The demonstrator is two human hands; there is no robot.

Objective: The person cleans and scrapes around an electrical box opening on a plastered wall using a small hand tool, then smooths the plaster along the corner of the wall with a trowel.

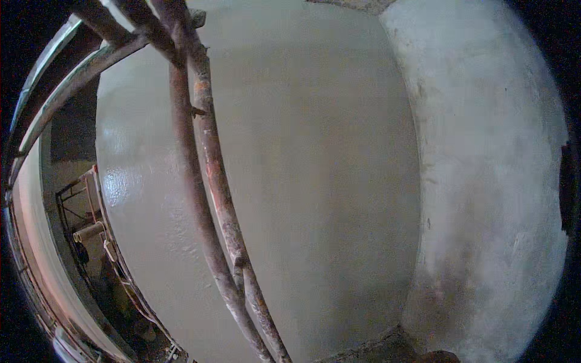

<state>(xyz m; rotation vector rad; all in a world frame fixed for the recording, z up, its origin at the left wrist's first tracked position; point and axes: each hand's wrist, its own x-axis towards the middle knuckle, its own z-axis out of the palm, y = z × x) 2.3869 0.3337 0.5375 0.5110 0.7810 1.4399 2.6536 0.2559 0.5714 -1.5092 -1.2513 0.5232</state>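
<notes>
Neither of my hands shows in the head view, so what they hold or touch cannot be seen. Before me stands a broad grey wall [321,181] with a smooth coat, wet and shiny toward its left side. Two rusty, plaster-spattered metal poles [219,187] run close together from the upper left down to the bottom middle, in front of this wall. A short peg juts from one of them. At the lower edge a small brown rounded shape [439,356] shows; I cannot make out what it is.
A paler, patchy wall [484,151] meets the grey one at a corner on the right. Rough dark floor [369,351] shows at the bottom. Upper left, crossing metal bars [100,60] join the poles. Beyond the wall's left edge are a metal frame [72,193] and a pipe end [89,232].
</notes>
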